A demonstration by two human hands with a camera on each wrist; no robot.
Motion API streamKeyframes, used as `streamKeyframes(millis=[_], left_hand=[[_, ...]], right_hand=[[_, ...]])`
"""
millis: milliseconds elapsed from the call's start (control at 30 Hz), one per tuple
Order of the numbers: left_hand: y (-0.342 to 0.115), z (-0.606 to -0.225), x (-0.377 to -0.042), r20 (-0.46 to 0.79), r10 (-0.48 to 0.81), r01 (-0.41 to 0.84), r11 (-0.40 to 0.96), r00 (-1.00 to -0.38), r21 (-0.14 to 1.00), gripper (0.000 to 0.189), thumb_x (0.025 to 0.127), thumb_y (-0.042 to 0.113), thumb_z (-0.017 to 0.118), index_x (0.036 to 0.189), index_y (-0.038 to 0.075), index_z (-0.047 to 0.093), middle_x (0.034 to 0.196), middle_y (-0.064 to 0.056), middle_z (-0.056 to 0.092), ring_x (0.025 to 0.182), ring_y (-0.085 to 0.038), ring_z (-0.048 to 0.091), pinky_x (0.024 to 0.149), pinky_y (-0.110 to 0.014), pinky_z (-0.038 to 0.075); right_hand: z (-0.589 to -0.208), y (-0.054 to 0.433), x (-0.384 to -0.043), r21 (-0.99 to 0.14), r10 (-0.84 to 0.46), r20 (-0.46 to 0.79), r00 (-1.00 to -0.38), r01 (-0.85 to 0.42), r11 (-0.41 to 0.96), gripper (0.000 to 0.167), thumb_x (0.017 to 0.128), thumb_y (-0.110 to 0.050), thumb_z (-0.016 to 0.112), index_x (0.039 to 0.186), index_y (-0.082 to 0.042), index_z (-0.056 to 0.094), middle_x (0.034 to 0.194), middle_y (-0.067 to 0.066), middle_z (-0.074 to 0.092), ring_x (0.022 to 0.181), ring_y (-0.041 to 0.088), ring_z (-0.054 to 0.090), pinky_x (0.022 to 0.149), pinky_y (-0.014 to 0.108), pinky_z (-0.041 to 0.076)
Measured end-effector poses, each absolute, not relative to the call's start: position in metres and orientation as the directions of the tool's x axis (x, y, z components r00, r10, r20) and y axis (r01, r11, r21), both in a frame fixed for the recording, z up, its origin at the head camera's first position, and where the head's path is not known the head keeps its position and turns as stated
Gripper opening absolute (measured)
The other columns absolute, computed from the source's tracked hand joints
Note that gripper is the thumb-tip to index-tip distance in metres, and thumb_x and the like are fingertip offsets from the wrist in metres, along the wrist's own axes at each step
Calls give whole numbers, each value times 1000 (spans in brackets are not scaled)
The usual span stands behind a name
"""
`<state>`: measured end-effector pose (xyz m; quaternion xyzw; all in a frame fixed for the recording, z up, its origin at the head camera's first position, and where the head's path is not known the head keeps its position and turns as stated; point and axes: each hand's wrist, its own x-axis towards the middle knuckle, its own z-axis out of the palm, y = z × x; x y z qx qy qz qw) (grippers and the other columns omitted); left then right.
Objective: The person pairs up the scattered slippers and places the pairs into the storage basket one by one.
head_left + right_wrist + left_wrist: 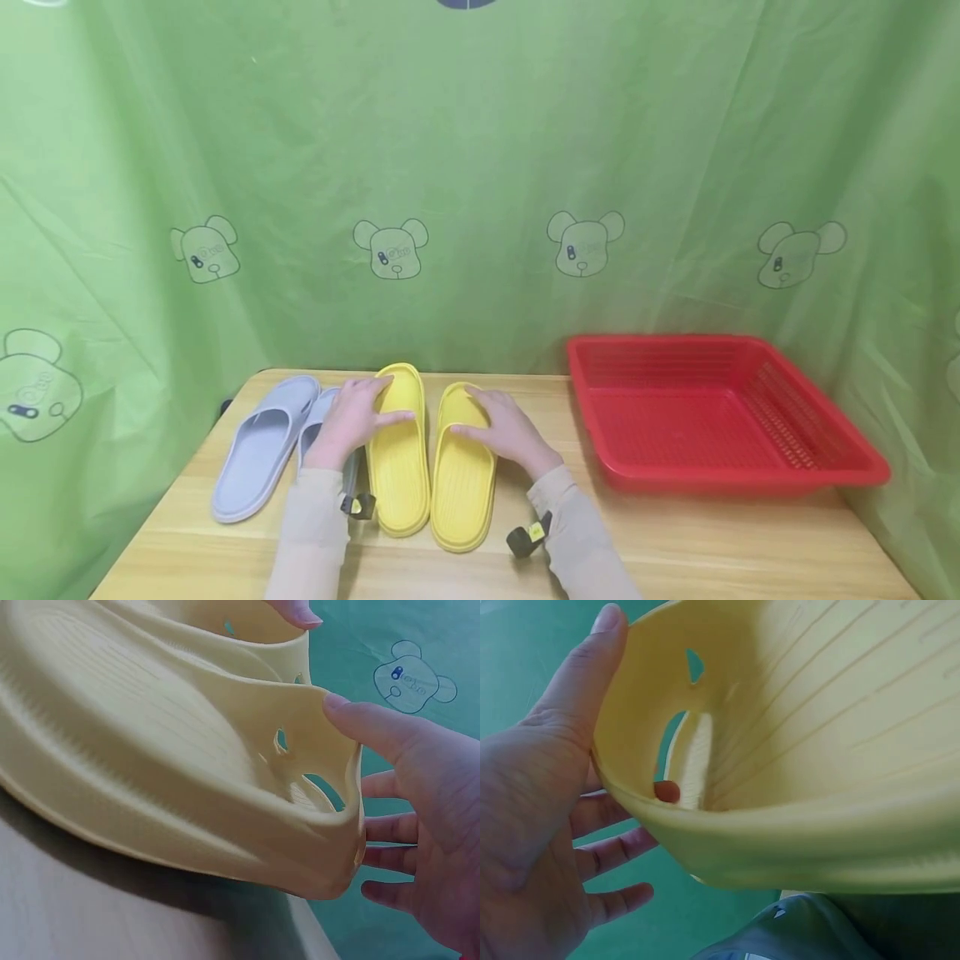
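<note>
Two yellow slippers stand side by side on the table, toes toward the far edge. On the left yellow slipper (397, 487), my left hand (356, 418) holds the strap, thumb at its edge; in the left wrist view one fingertip (667, 792) shows through the strap's opening. My right hand (513, 429) holds the right yellow slipper (461, 496) by its strap. Its thumb (367, 724) lies on the strap's rim, with the other fingers along the outer side. A pale blue slipper (255, 458) lies to the left, and its mate (316, 411) is partly hidden behind my left hand and forearm.
A large red plastic basket (720, 478) with perforated sides stands at the right of the wooden table (420, 575). Behind and around the table hangs a green curtain (480, 150) printed with bear heads. Each wrist carries a small black camera.
</note>
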<state>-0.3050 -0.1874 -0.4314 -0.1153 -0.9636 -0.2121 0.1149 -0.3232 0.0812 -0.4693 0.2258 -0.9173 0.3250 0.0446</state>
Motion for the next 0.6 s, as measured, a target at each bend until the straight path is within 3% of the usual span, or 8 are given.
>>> streamKeyframes(millis=[333, 600], left_hand=[[-187, -424, -300, 367, 173, 310, 881, -914, 358, 86, 71, 58, 77, 138, 8, 54, 135, -16, 60, 121, -39, 52, 104, -55, 41], [-188, -417, -294, 362, 187, 317, 886, -913, 339, 90, 69, 59, 78, 139, 9, 53, 134, -14, 61, 119, -37, 52, 102, -53, 43]], right_hand=[[-453, 82, -316, -545, -381, 261, -887, -461, 700, 83, 81, -58, 70, 147, -15, 44, 148, 12, 49, 138, 36, 42, 114, 52, 35], [-438, 85, -311, -527, -374, 290, -881, -473, 706, 86, 78, -55, 74, 147, -13, 44, 145, 15, 51, 136, 37, 44, 113, 51, 37]])
